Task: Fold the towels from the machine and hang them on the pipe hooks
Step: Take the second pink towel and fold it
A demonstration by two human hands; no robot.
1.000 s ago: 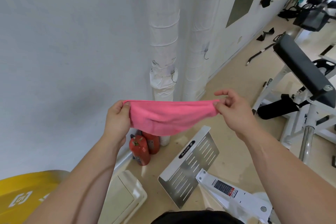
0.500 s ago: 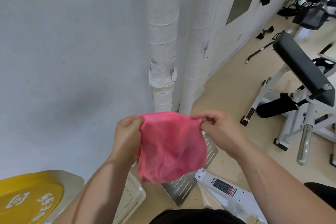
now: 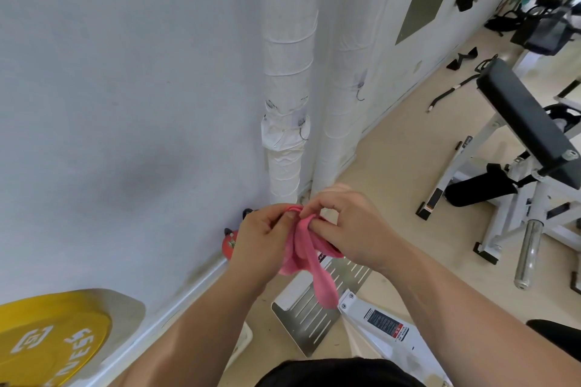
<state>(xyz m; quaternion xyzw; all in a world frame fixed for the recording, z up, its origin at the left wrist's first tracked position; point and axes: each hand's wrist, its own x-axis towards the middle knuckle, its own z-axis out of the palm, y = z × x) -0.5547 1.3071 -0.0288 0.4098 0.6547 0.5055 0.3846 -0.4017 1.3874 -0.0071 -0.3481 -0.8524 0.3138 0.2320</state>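
A pink towel (image 3: 309, 264) hangs bunched and doubled between my two hands, its lower end drooping over a metal plate. My left hand (image 3: 262, 242) pinches its top edge from the left. My right hand (image 3: 342, 226) grips the same top edge from the right, the fingers of both hands nearly touching. Two white wrapped pipes stand against the wall ahead: the left pipe (image 3: 287, 72) carries a small wire hook (image 3: 303, 133), the right pipe (image 3: 349, 72) carries another hook (image 3: 360, 94). Both hooks are bare.
A slotted metal plate (image 3: 317, 308) and a white machine frame (image 3: 386, 328) lie below my hands. A red fire extinguisher (image 3: 229, 245) sits by the wall. A yellow weight plate (image 3: 47, 342) is at lower left. A black padded bench (image 3: 522, 122) stands at right.
My hands have come together from a wide stretch, folding the pink towel in half so it now hangs narrow and bunched instead of spread flat.
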